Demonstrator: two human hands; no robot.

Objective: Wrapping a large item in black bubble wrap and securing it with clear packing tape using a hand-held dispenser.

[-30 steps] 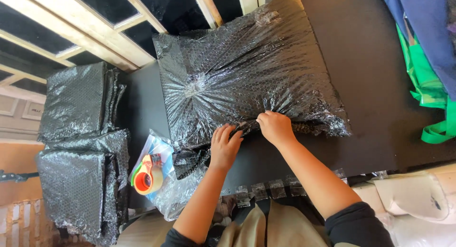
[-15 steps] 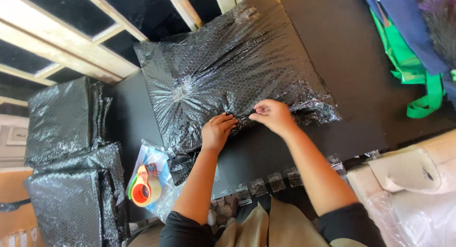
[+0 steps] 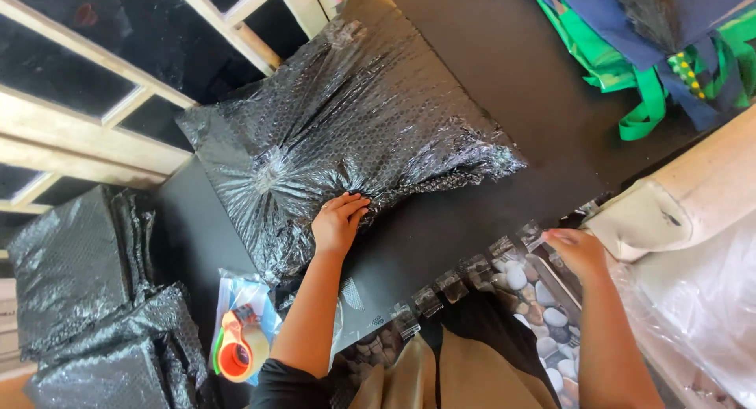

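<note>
So, left hand [image 3: 339,222] flat, fingers spread and pressing the near edge of the black bubble-wrap parcel [image 3: 346,133] mid-table, gripping nothing. Right hand [image 3: 579,251] pinching a tape strip [image 3: 532,236] at the table's [image 3: 504,70] front edge; orange tape dispenser [image 3: 236,354] by the near-left corner.

To my left, two black wrapped bundles [image 3: 75,275] sit stacked beside the table [image 3: 504,78], one lower bundle [image 3: 110,362] nearer me. Just by them a tape dispenser [image 3: 236,350], orange and green, lies on a clear plastic bag [image 3: 244,295]. Beyond the table runs a pale wooden frame [image 3: 94,133] with dark panes. At the far right corner, green bags [image 3: 654,102] lie under blue cloth [image 3: 630,23]. On my right stands a cream-coloured object [image 3: 677,204] over clear plastic sheet [image 3: 701,299]. Below is a pebble-patterned mat [image 3: 528,291].
</note>
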